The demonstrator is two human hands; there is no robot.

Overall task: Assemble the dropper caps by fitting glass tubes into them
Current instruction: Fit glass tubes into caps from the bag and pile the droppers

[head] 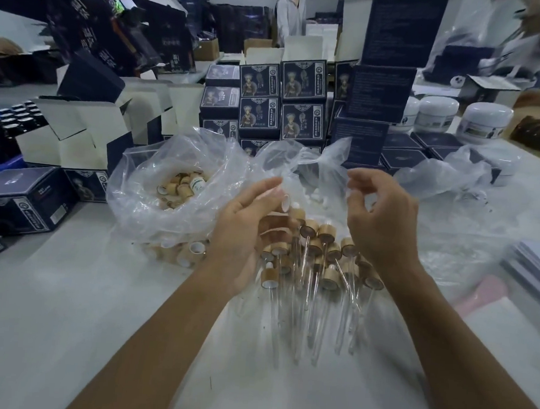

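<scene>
A pile of assembled droppers (pixel 323 270), bamboo caps with glass tubes pointing toward me, lies on the white table (pixel 65 318) between my hands. My left hand (pixel 244 234) hovers over the pile's left side, palm turned right and fingers fairly straight. A blurred bamboo cap with a white bulb (pixel 285 202) sits right by its palm; I cannot tell whether the hand holds it. My right hand (pixel 380 220) hangs over the pile's right side, fingers loosely curled, nothing visible in them. A clear plastic bag (pixel 142 203) of loose bamboo caps (pixel 181 186) stands to the left.
More loose caps (pixel 193 251) lie under the bag's front edge. White bulbs (pixel 318 197) lie behind the pile. Dark printed boxes (pixel 281 100) are stacked at the back, white jars (pixel 485 122) at the back right, folded cartons on the left. A person stands far behind.
</scene>
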